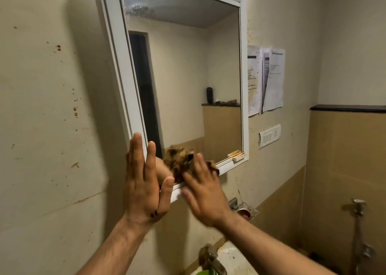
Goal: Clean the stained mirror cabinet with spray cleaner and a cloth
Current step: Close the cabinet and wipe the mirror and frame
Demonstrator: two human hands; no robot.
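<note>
The white-framed mirror cabinet [117, 51] hangs on the beige wall, its glass [183, 76] streaked with a foamy smear near the top left. My left hand [144, 183] lies flat with fingers spread against the frame's lower left corner, holding nothing. My right hand [203, 193], blurred by motion, presses a brown, dirty cloth [179, 160] against the bottom edge of the glass. The cloth bulges out above my fingers. No spray bottle is in view.
Brown splatter marks dot the wall [60, 107] left of the cabinet. Stained papers [265, 78] and a switch plate [269, 136] are on the wall to the right. Below are a tap [211, 258], a washbasin [234, 260], a soap dish [246, 212] and a hose sprayer [359, 208].
</note>
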